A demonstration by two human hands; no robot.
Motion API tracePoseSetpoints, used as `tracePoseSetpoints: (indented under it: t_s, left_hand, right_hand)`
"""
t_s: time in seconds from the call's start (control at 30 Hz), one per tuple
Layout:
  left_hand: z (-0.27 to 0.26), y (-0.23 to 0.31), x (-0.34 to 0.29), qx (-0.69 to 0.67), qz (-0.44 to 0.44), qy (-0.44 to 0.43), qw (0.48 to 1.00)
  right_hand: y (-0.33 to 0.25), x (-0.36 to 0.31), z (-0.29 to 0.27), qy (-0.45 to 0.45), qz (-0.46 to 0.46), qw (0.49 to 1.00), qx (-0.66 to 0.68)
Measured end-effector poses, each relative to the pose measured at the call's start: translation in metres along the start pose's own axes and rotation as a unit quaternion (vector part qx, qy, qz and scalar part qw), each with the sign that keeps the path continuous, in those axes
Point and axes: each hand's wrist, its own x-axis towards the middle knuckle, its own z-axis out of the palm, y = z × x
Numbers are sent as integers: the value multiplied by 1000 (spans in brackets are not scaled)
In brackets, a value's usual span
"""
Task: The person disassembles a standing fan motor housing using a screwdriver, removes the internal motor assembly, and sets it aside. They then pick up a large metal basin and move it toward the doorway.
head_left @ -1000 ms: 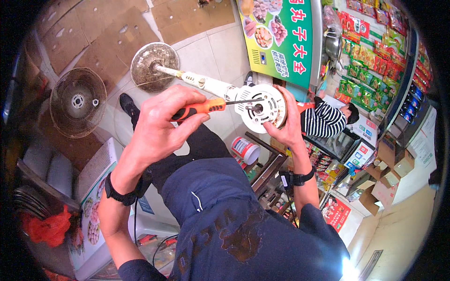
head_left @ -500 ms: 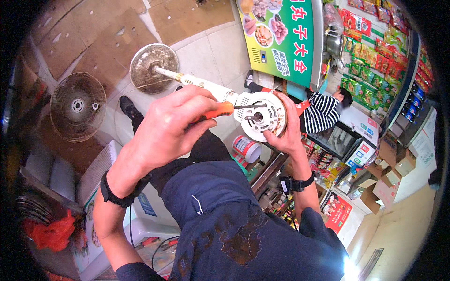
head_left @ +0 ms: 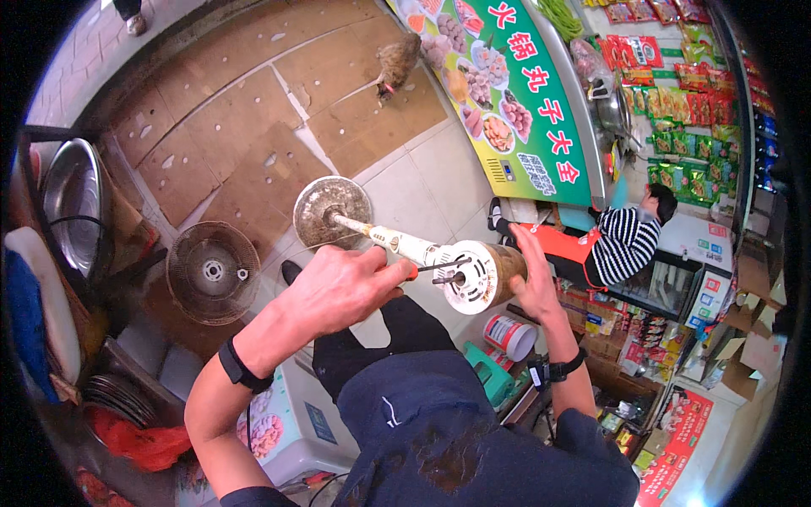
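Observation:
My left hand (head_left: 359,287) is closed round a screwdriver (head_left: 414,271) with an orange-red handle. Its dark shaft points right, across the slotted white front of a stand fan's motor housing (head_left: 474,294); whether the tip sits in a screw is too small to tell. A bare spindle sticks out of the housing's middle. My right hand (head_left: 534,272) grips the housing from its right side, the thumb low and the fingers partly behind it. The fan's white pole (head_left: 404,244) slants up and left to a round, stained base (head_left: 314,221) on the floor.
A round wire fan grille (head_left: 190,275) lies on the left floor. A white tub with a red label (head_left: 510,337) and a green case (head_left: 488,377) stand near my legs. A cat (head_left: 397,63) is on the cardboard. At right, a person in stripes (head_left: 629,245) is beside a freezer (head_left: 532,101).
The view has swung, so the fan and hands appear lower and more to the right. My right thumb has left the housing's front face. The screwdriver stays in my left hand at the housing.

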Motion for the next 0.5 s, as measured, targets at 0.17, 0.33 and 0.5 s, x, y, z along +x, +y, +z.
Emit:
tracePoseSetpoints:
  t_s: [0.17, 0.33, 0.5]
  left_hand:
    - [2, -2, 7, 125, 37, 13, 991]
    - [-3, -2, 9, 76, 20, -5, 997]
    - [0, -6, 11, -5, -10, -17, 1000]
  right_hand:
    - [19, -1, 11, -55, 34, 995, 77]
    - [14, 3, 14, -40, 24, 993, 108]
    - [5, 2, 13, -29, 42, 995, 89]
